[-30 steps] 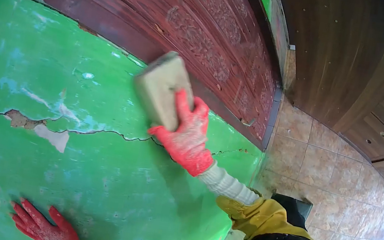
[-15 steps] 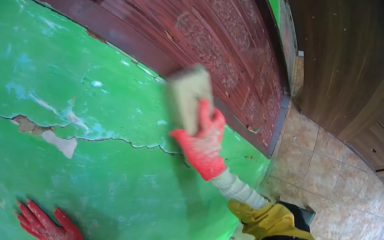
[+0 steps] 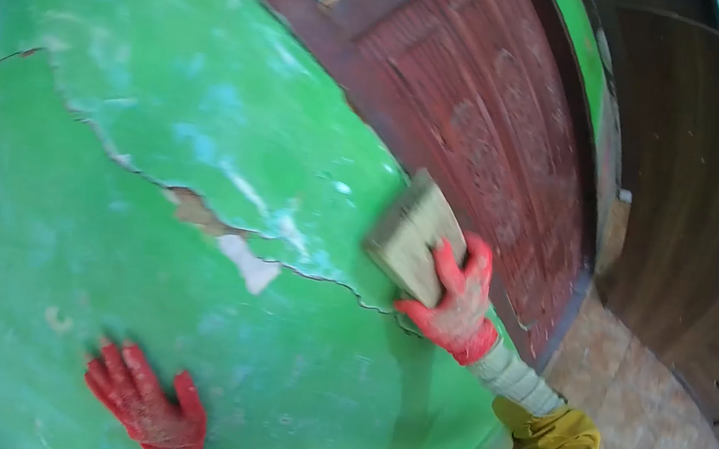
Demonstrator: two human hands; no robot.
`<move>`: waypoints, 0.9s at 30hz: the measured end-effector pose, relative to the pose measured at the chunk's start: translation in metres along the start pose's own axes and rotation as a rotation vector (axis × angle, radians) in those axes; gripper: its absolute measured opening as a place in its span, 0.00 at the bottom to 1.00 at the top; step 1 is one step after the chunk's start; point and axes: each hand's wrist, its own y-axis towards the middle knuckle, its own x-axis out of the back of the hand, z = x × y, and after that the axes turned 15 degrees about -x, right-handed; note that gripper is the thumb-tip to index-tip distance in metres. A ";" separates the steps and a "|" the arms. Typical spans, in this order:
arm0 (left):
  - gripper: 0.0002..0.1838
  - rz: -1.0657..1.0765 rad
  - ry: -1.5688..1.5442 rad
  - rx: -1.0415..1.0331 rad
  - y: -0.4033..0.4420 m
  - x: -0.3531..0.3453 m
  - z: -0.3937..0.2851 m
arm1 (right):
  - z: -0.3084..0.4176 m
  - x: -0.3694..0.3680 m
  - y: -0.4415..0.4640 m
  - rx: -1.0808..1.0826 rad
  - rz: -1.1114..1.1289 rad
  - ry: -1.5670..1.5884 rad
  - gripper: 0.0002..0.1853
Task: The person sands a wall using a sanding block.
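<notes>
My right hand [image 3: 460,302], in a red glove whitened with dust, grips a beige rectangular sanding block [image 3: 414,238] by its right side. The block is at the green wall [image 3: 335,380], close to the edge of a dark red door frame [image 3: 379,101]. Lower left, my left hand [image 3: 156,409] lies flat on the wall in a red glove, fingers stretched out and holding nothing. Between the hands runs a jagged crack [image 3: 314,276], with a bare brown hole [image 3: 200,211] and a white patch [image 3: 248,263] beside it.
A carved red door [image 3: 495,143] stands beyond the frame. Farther right is a dark brown wooden panel [image 3: 695,184] above a tiled floor [image 3: 609,368]. Pale scuffs [image 3: 243,187] mark the green paint.
The view has tilted and swung left, so the wall appears shifted right. My right hand has drawn the sanding block back along the wall, nearer the white patch. My left hand stays flat.
</notes>
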 end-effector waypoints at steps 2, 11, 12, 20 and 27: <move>0.36 -0.016 -0.043 -0.015 -0.007 0.028 0.003 | 0.084 0.021 0.051 0.108 0.022 0.055 0.48; 0.35 -0.006 -0.193 0.052 0.015 0.005 0.002 | 0.069 0.006 0.087 0.513 0.029 0.006 0.54; 0.35 0.003 -0.199 0.040 0.017 0.006 0.002 | 0.076 0.008 0.084 0.503 0.029 0.025 0.53; 0.32 -0.003 -0.213 0.028 0.024 0.012 0.004 | 0.297 -0.009 0.249 0.630 -0.094 0.125 0.44; 0.33 -0.082 -0.212 0.020 0.022 0.013 0.008 | 0.449 -0.004 0.286 0.438 -0.039 0.072 0.42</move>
